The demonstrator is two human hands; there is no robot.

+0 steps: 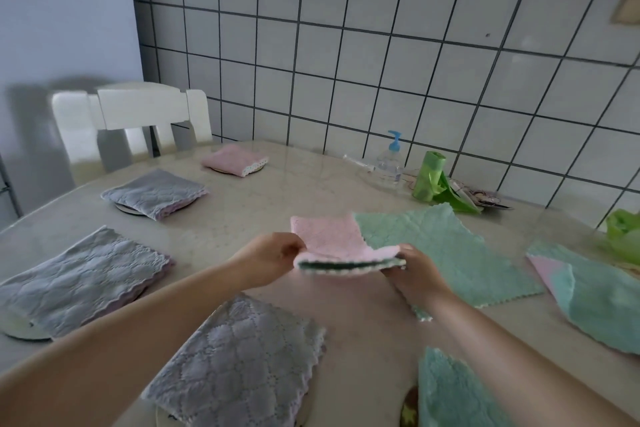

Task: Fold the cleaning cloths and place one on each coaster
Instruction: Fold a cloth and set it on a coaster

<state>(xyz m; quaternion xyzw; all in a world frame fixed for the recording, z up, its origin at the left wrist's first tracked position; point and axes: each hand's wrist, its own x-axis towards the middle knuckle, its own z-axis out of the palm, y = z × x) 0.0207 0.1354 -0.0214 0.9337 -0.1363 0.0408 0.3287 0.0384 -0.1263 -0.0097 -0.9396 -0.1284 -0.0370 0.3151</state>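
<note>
Your left hand [273,255] and right hand [412,269] each pinch an end of the folded pink cloth [332,248], held above the table's middle, long axis left-right; the near-right coaster [408,406] lies toward you.

Both hands, left [273,258] and right [414,270], pinch a half-folded pink cloth [332,246] above the table [277,191].
</note>
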